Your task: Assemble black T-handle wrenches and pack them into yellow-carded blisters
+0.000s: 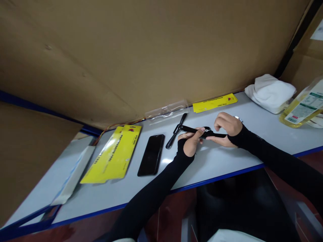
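Observation:
A black spokeshave [210, 133] with a small silver screw at its middle is held just above the table. My left hand [191, 143] is closed around its middle part, thumb on top. My right hand [228, 129] has its fingers curled above the other handle, with one digit stretched along underneath, gripping that end. Beyond my left hand, a second black spokeshave [174, 135] lies on the table, its near handle close to my left wrist. The tip of the held one overlaps its middle in view.
To the left lie a black phone [151, 155] and yellow printed cards [113, 154]. Along the cardboard wall are clear plastic packaging [166, 112], another yellow card [215, 103] and a white cloth [270, 92]. A bottle of yellow liquid [302, 106] stands at right. The table's blue edge [214, 178] runs nearest me.

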`<state>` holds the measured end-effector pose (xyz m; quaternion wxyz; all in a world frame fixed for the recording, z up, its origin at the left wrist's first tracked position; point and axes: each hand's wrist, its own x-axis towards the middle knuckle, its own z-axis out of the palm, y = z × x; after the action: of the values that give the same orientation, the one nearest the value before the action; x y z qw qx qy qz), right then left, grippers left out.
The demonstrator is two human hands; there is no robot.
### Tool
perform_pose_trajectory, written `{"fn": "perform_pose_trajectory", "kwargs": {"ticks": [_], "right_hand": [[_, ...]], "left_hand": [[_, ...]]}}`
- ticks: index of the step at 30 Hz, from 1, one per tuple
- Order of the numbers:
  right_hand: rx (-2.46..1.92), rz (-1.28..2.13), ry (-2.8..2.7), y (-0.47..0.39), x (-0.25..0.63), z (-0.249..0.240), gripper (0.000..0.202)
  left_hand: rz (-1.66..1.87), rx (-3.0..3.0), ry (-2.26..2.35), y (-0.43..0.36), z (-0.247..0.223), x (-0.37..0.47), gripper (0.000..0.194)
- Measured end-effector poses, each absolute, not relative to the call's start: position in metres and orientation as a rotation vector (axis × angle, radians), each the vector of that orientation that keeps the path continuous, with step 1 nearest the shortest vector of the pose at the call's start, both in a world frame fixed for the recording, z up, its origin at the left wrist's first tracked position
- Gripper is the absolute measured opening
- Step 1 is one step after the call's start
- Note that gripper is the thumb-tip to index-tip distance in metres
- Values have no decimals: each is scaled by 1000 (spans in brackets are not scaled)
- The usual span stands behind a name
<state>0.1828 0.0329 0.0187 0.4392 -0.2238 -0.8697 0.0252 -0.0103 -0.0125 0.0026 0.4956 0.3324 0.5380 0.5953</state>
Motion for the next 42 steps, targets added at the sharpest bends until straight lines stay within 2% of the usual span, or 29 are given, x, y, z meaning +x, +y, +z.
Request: {"fn": "perform_pose_trajectory", "kwargs": {"ticks": [4, 7, 9, 10, 12, 13, 16, 21, 23, 25, 28, 31, 33, 35, 37, 40, 42], "right_hand": [[-461, 100, -2160, 30, 180, 20, 23], [-476, 118, -2132, 29, 180, 19, 38], [-512, 163, -2117, 29, 180, 19, 26], [-530, 179, -2126, 28, 180, 18, 28], [-539, 170, -2179, 29, 180, 16, 49], [-531, 145, -2205, 29, 180, 15, 50], [-519, 42, -2218, 32, 182, 15, 19], [-572, 51, -2155, 31, 183, 20, 26], [-535, 86, -2180, 30, 181, 19, 36], [-474, 78, -2189, 31, 180, 17, 26], [-419, 85, -2177, 32, 180, 14, 38], [-504, 137, -2166, 32, 179, 13, 25], [-532, 110, -2178, 31, 179, 14, 29], [-498, 40, -2185, 31, 180, 15, 24], [-494, 18, -2150, 31, 180, 17, 37], [-539, 85, -2119, 30, 179, 18, 26], [-531, 99, -2148, 29, 178, 18, 28]], "left_hand": [[1459, 719, 1279, -11, 8, -8, 34], [1461, 666, 1266, -10, 11, -6, 35], [1471, 659, 1262, -10, 11, -5, 34], [1478, 661, 1255, -10, 11, -5, 35], [1486, 673, 1237, -11, 10, -6, 35], [1485, 682, 1234, -11, 10, -6, 36], [1446, 709, 1277, -12, 12, -6, 36], [1485, 682, 1254, -12, 13, -5, 36], [1514, 664, 1229, -10, 13, -6, 35], [1520, 653, 1227, -9, 12, -6, 35], [1516, 638, 1232, -7, 12, -7, 34], [1512, 612, 1218, -6, 12, -7, 34], [1509, 614, 1215, -7, 12, -8, 34], [1498, 636, 1229, -7, 13, -8, 33], [1484, 656, 1262, -8, 14, -8, 32], [1476, 649, 1297, -10, 16, -7, 31], [1480, 647, 1269, -10, 16, -7, 32]]}}
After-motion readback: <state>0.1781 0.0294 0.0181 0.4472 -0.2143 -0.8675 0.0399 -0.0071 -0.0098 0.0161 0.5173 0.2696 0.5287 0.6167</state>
